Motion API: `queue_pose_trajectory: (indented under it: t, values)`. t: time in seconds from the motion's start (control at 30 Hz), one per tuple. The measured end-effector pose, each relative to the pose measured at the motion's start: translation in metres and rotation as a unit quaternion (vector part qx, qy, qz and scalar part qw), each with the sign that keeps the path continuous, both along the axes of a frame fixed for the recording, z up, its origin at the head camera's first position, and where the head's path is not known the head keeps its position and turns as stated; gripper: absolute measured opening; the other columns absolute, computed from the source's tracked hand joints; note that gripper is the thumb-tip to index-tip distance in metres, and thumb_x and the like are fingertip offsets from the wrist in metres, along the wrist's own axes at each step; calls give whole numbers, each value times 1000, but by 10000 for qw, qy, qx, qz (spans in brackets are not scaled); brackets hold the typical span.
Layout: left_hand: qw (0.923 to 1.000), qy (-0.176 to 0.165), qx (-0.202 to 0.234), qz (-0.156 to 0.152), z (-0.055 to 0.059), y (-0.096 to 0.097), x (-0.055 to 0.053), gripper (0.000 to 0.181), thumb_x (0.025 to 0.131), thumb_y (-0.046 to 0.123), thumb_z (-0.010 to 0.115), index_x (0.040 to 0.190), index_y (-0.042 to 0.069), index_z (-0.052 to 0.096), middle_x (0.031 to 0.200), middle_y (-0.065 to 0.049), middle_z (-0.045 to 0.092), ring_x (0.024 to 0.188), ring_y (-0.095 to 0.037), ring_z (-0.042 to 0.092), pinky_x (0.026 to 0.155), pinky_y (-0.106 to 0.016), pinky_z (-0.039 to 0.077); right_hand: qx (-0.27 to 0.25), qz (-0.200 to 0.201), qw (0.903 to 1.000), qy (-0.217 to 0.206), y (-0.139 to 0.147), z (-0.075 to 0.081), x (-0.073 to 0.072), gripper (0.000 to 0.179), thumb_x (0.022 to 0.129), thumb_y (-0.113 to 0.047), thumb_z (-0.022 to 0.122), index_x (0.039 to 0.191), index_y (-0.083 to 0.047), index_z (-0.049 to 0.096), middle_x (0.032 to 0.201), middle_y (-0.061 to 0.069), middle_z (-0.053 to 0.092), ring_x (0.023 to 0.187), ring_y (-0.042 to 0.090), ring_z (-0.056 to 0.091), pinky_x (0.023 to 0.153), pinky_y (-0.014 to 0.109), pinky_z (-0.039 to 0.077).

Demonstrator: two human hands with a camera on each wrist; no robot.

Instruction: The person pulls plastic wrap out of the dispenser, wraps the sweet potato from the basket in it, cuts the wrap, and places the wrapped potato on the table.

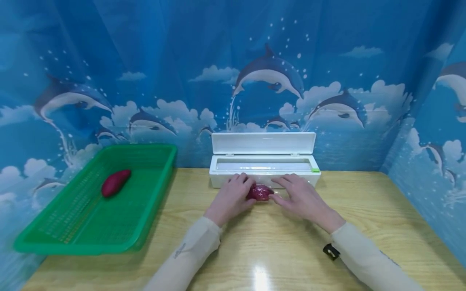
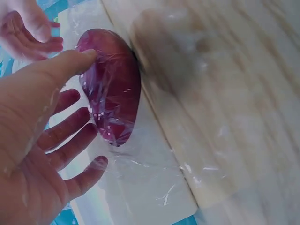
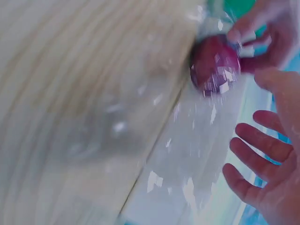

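2 purple-red sweet potatoes, being 1 uncovered sweet potato [image 1: 116,183] and 1 film-covered sweet potato [image 1: 260,192], 1 green basket [image 1: 161,182], 1 white lidded box [image 1: 263,143], 1 left grip [image 1: 233,197], 1 right grip [image 1: 300,198], 2 pale sleeves [image 1: 194,248], 1 desk [image 1: 291,262]

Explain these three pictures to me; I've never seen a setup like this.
There is no machine here, just a person's two bare hands. The widest picture comes from a camera worn on the head, looking forward and down. The other two come from cameras worn on the left and right wrists.

On the light wooden table stand a green plastic basket with one oblong purple root inside, probably a sweet potato, and a long white box with its lid open. A film-covered purple root is in front of the box, under clear plastic film. The left hand grips one end between thumb and fingers. The right hand is by the other end, its fingers spread.
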State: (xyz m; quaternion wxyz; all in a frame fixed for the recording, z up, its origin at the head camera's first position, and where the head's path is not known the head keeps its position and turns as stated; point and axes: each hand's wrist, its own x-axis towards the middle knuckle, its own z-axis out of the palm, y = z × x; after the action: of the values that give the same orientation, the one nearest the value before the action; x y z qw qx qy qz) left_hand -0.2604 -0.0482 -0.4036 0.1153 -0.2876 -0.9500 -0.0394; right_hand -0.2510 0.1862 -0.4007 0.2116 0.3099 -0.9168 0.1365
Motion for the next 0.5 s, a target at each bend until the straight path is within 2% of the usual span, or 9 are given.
queue_pose_trajectory:
  t: [0.1, 0.17, 0.33, 0.4, 0.5]
  values:
    - [10000, 3, -17, 1, 3, 0, 2, 51, 90, 46, 76, 132, 20, 60, 127, -3, 66, 116, -20, 62, 101, -40, 52, -476, -309, 9984, 75, 25, 2, -1, 41, 89, -25, 78, 123, -4, 69, 113, 15, 73, 100, 32, 68, 82, 49, 59]
    - [10000, -15, 12, -37, 4, 0, 2, 50, 91, 47, 75, 131, 20, 60, 126, -2, 66, 115, -20, 62, 100, -39, 52, -851, -639, 9942, -139, 42, 3, -4, 40, 92, -22, 75, 125, -1, 67, 116, 19, 71, 105, 36, 66, 86, 54, 57]
    - [9976, -246, 584, -286, 14, 4, -1, 42, 94, 42, 73, 128, 19, 64, 121, 0, 67, 109, -18, 61, 93, -37, 54, -1799, -1463, 9677, -987, 78, 3, -14, 50, 98, -28, 68, 135, 3, 60, 128, 27, 61, 112, 42, 61, 87, 57, 54]
    - [9944, -372, 877, -454, 23, 10, -5, 39, 95, 39, 72, 127, 18, 65, 121, -1, 68, 108, -18, 61, 91, -37, 55, -1989, -1621, 9584, -1251, 89, 2, -18, 55, 98, -33, 68, 139, 3, 57, 133, 29, 58, 112, 44, 60, 85, 58, 55]
    - [9896, -583, 1134, -667, 39, 22, -14, 36, 98, 37, 69, 128, 18, 65, 123, -2, 68, 110, -18, 62, 95, -36, 55, -2082, -1649, 9470, -1804, 99, -1, -25, 69, 97, -43, 68, 147, 1, 49, 144, 30, 51, 119, 48, 58, 92, 62, 53]
